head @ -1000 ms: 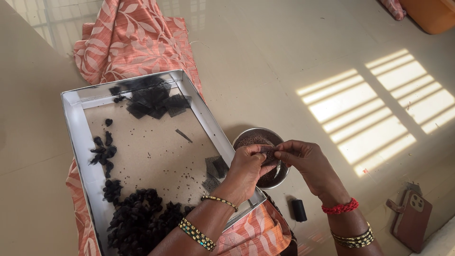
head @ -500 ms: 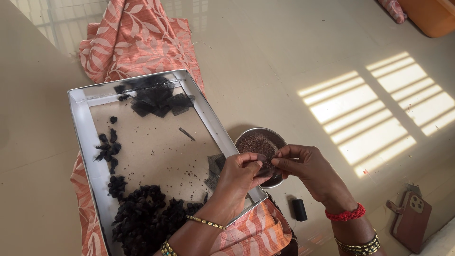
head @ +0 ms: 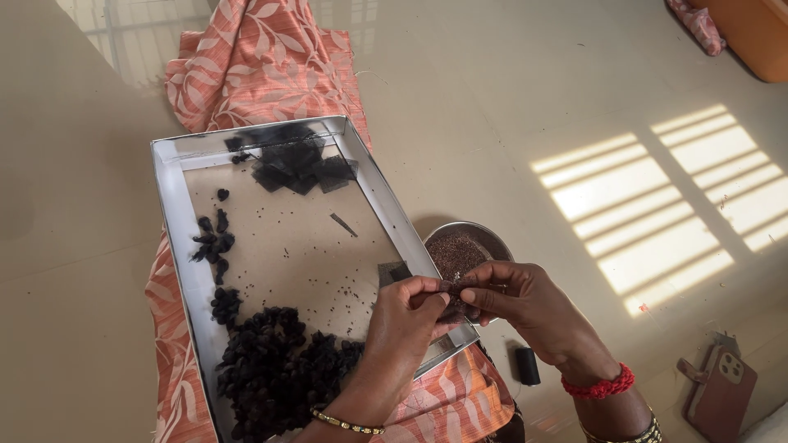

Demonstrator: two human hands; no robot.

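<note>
Both the left hand (head: 408,310) and right hand (head: 515,297) pinch what seems a small dark net scrap over the round steel seed bowl (head: 484,239); keeping it there catches spills.

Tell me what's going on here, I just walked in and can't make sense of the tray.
A person sits on the floor with a metal tray on their lap. The left hand and right hand together pinch a small dark piece just above a steel bowl of fine brown grains beside the tray. In the tray lie a heap of dark bundles, a stack of black mesh squares and scattered grains. A black spool and a phone lie on the floor.
</note>
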